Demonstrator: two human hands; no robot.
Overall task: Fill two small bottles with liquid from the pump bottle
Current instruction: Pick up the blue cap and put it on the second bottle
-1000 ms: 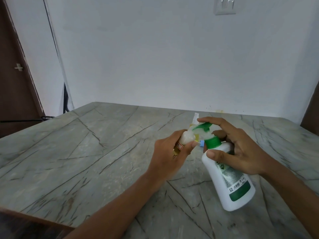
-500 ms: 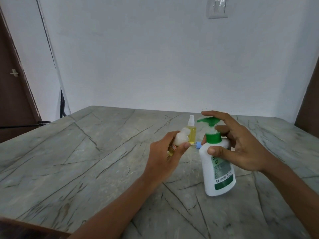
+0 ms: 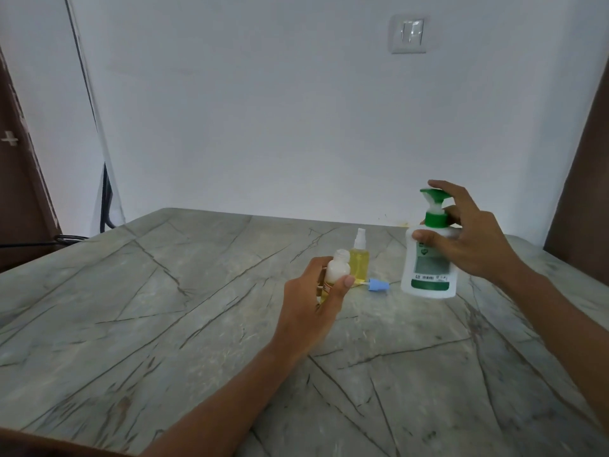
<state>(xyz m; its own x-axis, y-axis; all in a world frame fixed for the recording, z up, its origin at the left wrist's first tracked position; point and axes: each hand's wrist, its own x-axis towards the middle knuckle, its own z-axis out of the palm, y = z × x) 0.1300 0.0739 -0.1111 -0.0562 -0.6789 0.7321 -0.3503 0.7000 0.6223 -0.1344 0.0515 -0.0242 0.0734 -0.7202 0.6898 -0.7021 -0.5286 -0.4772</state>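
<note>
— White plastic with a green pump head point(image 3: 434, 194): that is the pump bottle point(image 3: 428, 275). The right hand point(image 3: 474, 245) holds it upright over the right part of the grey stone table point(image 3: 164, 308). The thumb lies across the front of the body, the fingers curl round behind the neck, and the forefinger is on top of the pump head.

— Does it stand on the table?

— Its base is at the surface, but I cannot tell if it touches.

— And the left hand?

— The left hand point(image 3: 313, 301) grips a small white bottle point(image 3: 339, 267) between thumb and fingers. It is upright with its mouth open, to the left of the pump bottle and apart from it.

— The other small one?

— A yellow spray bottle point(image 3: 360, 263) stands on the table just behind the left hand, with its sprayer on. A blue cap point(image 3: 378, 285) lies on its side between the two hands.
</note>
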